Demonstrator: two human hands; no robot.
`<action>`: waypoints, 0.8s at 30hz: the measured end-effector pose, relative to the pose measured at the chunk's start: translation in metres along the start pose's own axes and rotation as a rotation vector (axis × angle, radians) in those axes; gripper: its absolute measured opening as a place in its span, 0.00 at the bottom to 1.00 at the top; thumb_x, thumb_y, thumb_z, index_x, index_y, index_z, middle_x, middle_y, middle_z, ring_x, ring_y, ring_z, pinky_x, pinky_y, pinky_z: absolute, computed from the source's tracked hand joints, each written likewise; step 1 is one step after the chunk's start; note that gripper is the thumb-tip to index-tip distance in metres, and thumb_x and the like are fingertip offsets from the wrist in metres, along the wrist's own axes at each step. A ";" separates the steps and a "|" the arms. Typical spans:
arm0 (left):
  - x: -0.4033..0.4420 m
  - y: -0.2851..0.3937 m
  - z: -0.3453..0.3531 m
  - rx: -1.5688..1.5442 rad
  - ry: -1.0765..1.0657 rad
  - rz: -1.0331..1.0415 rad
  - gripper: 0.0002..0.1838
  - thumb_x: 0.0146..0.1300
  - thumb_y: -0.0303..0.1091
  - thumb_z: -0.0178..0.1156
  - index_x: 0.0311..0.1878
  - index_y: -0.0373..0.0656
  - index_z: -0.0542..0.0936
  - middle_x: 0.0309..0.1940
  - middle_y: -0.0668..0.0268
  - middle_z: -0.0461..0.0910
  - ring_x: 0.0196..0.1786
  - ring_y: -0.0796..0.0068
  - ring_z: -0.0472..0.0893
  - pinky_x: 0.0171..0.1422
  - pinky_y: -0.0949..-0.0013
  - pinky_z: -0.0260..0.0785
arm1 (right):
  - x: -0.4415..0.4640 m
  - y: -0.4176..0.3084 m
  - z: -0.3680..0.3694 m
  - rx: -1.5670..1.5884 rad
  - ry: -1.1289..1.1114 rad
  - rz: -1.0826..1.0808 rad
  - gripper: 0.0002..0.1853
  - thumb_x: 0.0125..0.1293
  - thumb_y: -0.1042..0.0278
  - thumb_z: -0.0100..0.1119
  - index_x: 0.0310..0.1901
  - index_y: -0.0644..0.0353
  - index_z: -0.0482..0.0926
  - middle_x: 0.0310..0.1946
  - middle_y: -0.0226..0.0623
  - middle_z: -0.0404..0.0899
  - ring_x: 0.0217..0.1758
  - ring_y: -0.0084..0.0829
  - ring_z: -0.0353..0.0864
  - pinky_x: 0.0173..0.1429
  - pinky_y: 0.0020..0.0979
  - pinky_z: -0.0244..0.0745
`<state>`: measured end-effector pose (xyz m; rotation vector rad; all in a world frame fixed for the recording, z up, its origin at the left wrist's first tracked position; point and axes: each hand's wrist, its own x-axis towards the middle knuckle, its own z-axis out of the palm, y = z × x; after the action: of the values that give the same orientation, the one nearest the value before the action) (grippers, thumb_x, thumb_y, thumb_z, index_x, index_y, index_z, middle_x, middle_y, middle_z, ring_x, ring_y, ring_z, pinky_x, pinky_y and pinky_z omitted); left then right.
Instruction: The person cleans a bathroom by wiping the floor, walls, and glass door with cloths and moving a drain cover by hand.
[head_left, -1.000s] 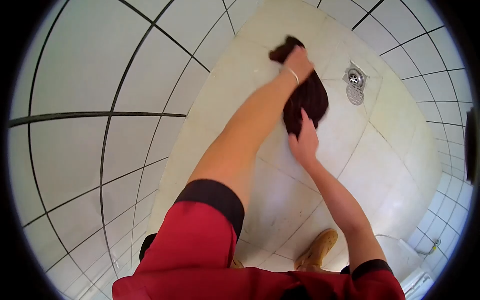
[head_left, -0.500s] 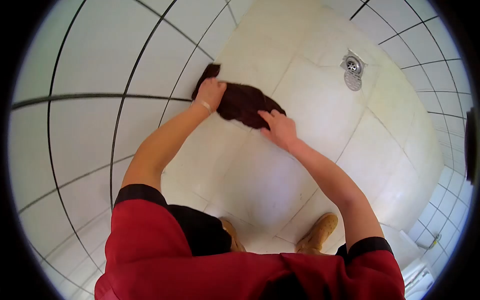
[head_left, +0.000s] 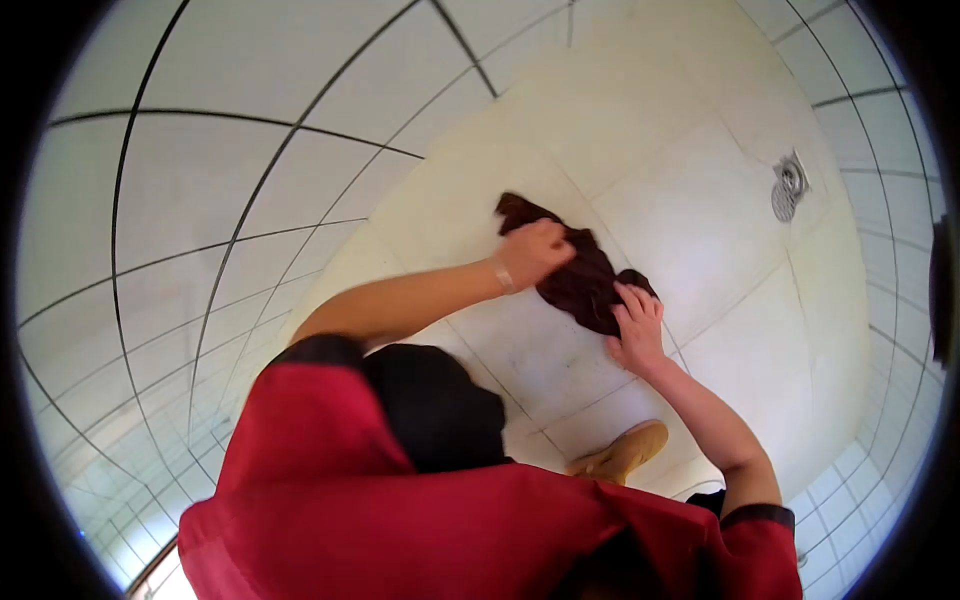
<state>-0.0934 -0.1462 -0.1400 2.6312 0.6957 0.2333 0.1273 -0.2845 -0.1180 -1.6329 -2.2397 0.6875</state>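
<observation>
Left hand (head_left: pixel 536 254) curls closed on a dark cloth (head_left: pixel 583 285); right hand (head_left: pixel 638 325), half open, presses its end against the floor (head_left: pixel 660 200). Flat palms would spread pressure evenly.

Over to the right, a round metal drain (head_left: pixel 793 175) in a squarish surround, with a round perforated cover (head_left: pixel 783 202) off the opening, at the near side. Along the left, a wall (head_left: pixel 205 185) of large white tiles with dark joint lines; on the right, another white-tiled wall (head_left: pixel 880 145). At the far right edge, a dark, narrow object (head_left: pixel 941 290), perhaps something hanging, too cut off to tell. Down at lower left, a brown strip (head_left: pixel 152 568) beside brightness.
</observation>
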 end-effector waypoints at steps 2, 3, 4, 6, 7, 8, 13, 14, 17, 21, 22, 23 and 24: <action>0.050 -0.016 0.020 0.208 0.283 0.307 0.07 0.46 0.33 0.52 0.30 0.43 0.70 0.31 0.60 0.70 0.40 0.61 0.72 0.41 0.63 0.68 | 0.001 0.005 0.015 0.006 0.011 0.034 0.26 0.36 0.71 0.59 0.44 0.59 0.71 0.51 0.42 0.66 0.57 0.43 0.61 0.57 0.44 0.53; 0.080 -0.025 0.025 0.331 0.391 0.258 0.08 0.47 0.35 0.52 0.31 0.43 0.70 0.33 0.59 0.71 0.41 0.60 0.71 0.40 0.62 0.67 | 0.014 0.003 0.020 0.019 0.049 0.145 0.30 0.37 0.72 0.58 0.49 0.58 0.67 0.50 0.43 0.66 0.56 0.44 0.61 0.56 0.44 0.53; 0.105 -0.040 0.024 0.379 0.236 0.169 0.08 0.50 0.35 0.50 0.33 0.44 0.71 0.35 0.58 0.71 0.42 0.59 0.71 0.40 0.62 0.67 | 0.029 0.002 0.024 0.034 0.079 0.258 0.34 0.38 0.73 0.58 0.54 0.57 0.64 0.49 0.44 0.65 0.54 0.45 0.62 0.56 0.44 0.53; 0.133 -0.084 0.006 0.447 0.180 -0.046 0.08 0.51 0.34 0.50 0.35 0.46 0.71 0.36 0.58 0.70 0.43 0.57 0.70 0.40 0.60 0.68 | 0.079 0.009 0.020 0.042 0.171 0.398 0.41 0.42 0.72 0.57 0.64 0.50 0.56 0.46 0.48 0.65 0.51 0.46 0.63 0.52 0.44 0.57; 0.134 -0.109 -0.010 0.428 0.149 -0.176 0.08 0.51 0.33 0.50 0.36 0.47 0.71 0.37 0.58 0.70 0.43 0.57 0.70 0.40 0.60 0.68 | 0.103 0.021 0.018 0.072 0.233 0.349 0.38 0.45 0.70 0.57 0.63 0.46 0.59 0.45 0.46 0.67 0.49 0.46 0.64 0.50 0.44 0.60; 0.118 -0.129 -0.024 0.408 0.112 -0.298 0.09 0.52 0.33 0.51 0.38 0.48 0.71 0.38 0.58 0.70 0.44 0.56 0.70 0.40 0.59 0.68 | 0.127 0.017 0.011 0.039 0.172 0.377 0.34 0.48 0.66 0.57 0.61 0.45 0.62 0.44 0.44 0.68 0.48 0.46 0.65 0.50 0.43 0.61; -0.042 -0.127 -0.046 0.436 0.030 -0.278 0.16 0.50 0.29 0.51 0.45 0.50 0.69 0.45 0.61 0.67 0.49 0.59 0.68 0.46 0.62 0.70 | 0.134 -0.068 0.064 -0.167 0.060 0.191 0.25 0.51 0.47 0.57 0.52 0.41 0.71 0.41 0.35 0.69 0.47 0.40 0.66 0.44 0.47 0.61; -0.076 -0.123 -0.049 0.416 -0.065 -0.336 0.17 0.50 0.28 0.51 0.46 0.49 0.68 0.44 0.61 0.67 0.49 0.59 0.68 0.45 0.62 0.71 | 0.128 -0.087 0.079 -0.172 0.039 0.111 0.25 0.50 0.47 0.58 0.51 0.40 0.71 0.40 0.34 0.69 0.46 0.39 0.66 0.44 0.47 0.61; -0.164 -0.096 -0.058 0.429 -0.176 -0.613 0.16 0.51 0.28 0.51 0.45 0.49 0.67 0.42 0.57 0.68 0.46 0.55 0.70 0.40 0.60 0.72 | 0.134 -0.112 0.089 -0.095 0.048 -0.063 0.20 0.53 0.54 0.58 0.49 0.39 0.73 0.38 0.34 0.69 0.44 0.38 0.67 0.43 0.43 0.61; -0.213 -0.047 -0.041 0.529 -0.256 -0.824 0.15 0.50 0.28 0.52 0.44 0.49 0.67 0.38 0.54 0.68 0.41 0.54 0.71 0.37 0.62 0.73 | 0.121 -0.109 0.075 -0.042 -0.116 -0.164 0.17 0.55 0.62 0.56 0.48 0.40 0.74 0.36 0.35 0.69 0.43 0.37 0.68 0.43 0.38 0.62; -0.208 -0.025 -0.033 0.496 -0.259 -0.819 0.15 0.50 0.28 0.53 0.43 0.48 0.67 0.36 0.54 0.68 0.40 0.54 0.71 0.36 0.63 0.73 | 0.109 -0.099 0.073 -0.059 -0.136 -0.194 0.17 0.55 0.62 0.56 0.49 0.41 0.74 0.36 0.34 0.69 0.43 0.36 0.68 0.43 0.37 0.62; -0.209 -0.005 -0.019 0.493 -0.271 -0.750 0.15 0.48 0.27 0.54 0.41 0.48 0.67 0.36 0.55 0.68 0.39 0.54 0.71 0.36 0.62 0.72 | 0.083 -0.088 0.074 -0.073 -0.009 -0.285 0.15 0.54 0.64 0.56 0.45 0.42 0.75 0.35 0.34 0.69 0.42 0.36 0.68 0.42 0.37 0.62; -0.208 0.013 -0.017 0.355 -0.314 -0.622 0.16 0.46 0.27 0.55 0.42 0.48 0.69 0.36 0.55 0.68 0.40 0.54 0.71 0.35 0.61 0.72 | 0.072 -0.078 0.068 -0.077 -0.017 -0.260 0.15 0.54 0.64 0.56 0.45 0.42 0.75 0.35 0.34 0.69 0.42 0.36 0.68 0.42 0.37 0.62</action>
<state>-0.2714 -0.2553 -0.1309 2.5129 1.4868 -0.5120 0.0078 -0.2493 -0.1376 -1.3368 -2.4588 0.5557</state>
